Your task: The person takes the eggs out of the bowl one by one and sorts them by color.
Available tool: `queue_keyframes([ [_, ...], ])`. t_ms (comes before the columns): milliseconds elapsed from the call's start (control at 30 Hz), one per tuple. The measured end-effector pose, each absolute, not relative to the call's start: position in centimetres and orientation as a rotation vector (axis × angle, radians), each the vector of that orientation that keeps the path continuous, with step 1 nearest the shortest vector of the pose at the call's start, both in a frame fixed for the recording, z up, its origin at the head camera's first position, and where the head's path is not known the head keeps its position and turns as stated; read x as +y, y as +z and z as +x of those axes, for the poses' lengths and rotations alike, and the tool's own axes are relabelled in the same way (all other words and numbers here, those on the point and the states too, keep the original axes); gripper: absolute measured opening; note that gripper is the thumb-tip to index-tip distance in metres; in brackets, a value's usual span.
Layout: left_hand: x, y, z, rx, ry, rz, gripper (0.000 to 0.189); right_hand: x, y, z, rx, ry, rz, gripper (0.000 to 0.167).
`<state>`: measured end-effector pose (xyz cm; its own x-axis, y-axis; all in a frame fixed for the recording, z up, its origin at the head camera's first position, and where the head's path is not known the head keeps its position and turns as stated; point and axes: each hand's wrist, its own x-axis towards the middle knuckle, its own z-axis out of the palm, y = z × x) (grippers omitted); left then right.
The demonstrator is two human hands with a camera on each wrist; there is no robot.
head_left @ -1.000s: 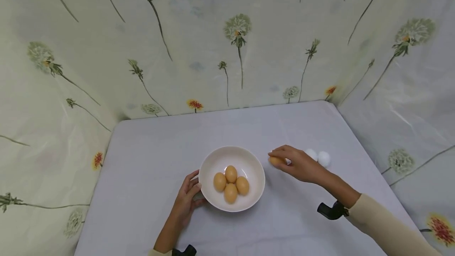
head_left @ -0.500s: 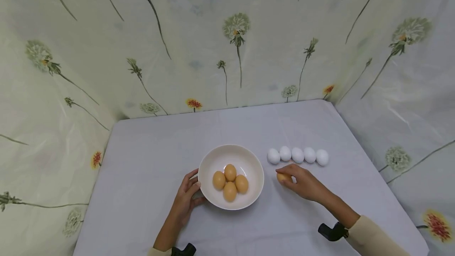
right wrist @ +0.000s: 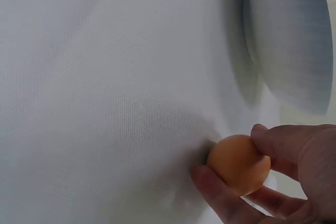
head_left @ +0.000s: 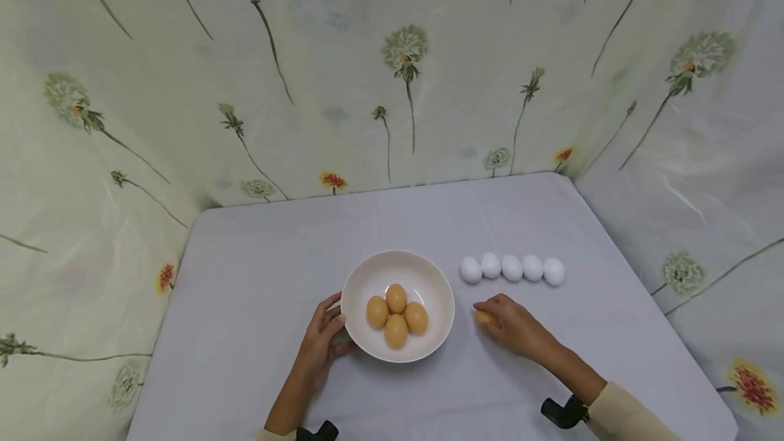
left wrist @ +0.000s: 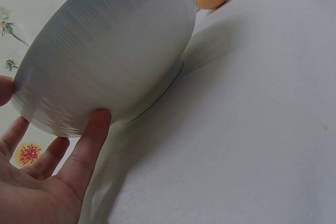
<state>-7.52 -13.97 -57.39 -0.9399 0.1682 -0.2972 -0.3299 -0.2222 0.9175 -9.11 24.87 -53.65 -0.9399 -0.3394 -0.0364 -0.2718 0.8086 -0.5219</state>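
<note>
My left hand [head_left: 320,342] holds the left side of a white bowl [head_left: 358,278], its fingers spread along the outer wall. The left wrist view shows that bowl [left wrist: 115,40] from the side, with fingertips [left wrist: 100,119] against it. Several brown eggs [head_left: 396,331] lie together inside. Right of the bowl, my right hand [head_left: 517,329] grips another brown egg [head_left: 487,318] between thumb and fingers. In the right wrist view this egg [right wrist: 239,165] is low by the cloth; whether it touches the cloth I cannot tell.
Several white eggs [head_left: 512,268] form a row on the cloth-covered table [head_left: 294,243], just beyond my right hand. Flower-printed sheeting [head_left: 343,87] stands behind the table and at both sides.
My right hand has moved nearer to me with the brown egg, away from the row of white eggs, which it had partly covered. Left hand and bowl stay in place.
</note>
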Motion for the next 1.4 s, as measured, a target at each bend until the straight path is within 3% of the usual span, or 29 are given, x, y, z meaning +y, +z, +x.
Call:
queue_keyframes([
  [500,-14.1,-57.4,-7.5,1.712,2.23,-0.203,0.053,25.1,-53.0,-9.5,2.834,-0.769,-0.547,0.035],
  [833,-14.1,-57.3,-7.6,1.718,2.221,-0.216,0.053,25.2,-50.7,-10.0,2.858,-0.769,-0.433,0.042],
  [1400,-14.1,-57.2,-7.6,1.704,2.231,-0.211,0.054,21.0,-45.8,-12.6,2.775,-0.962,-0.689,0.04],
])
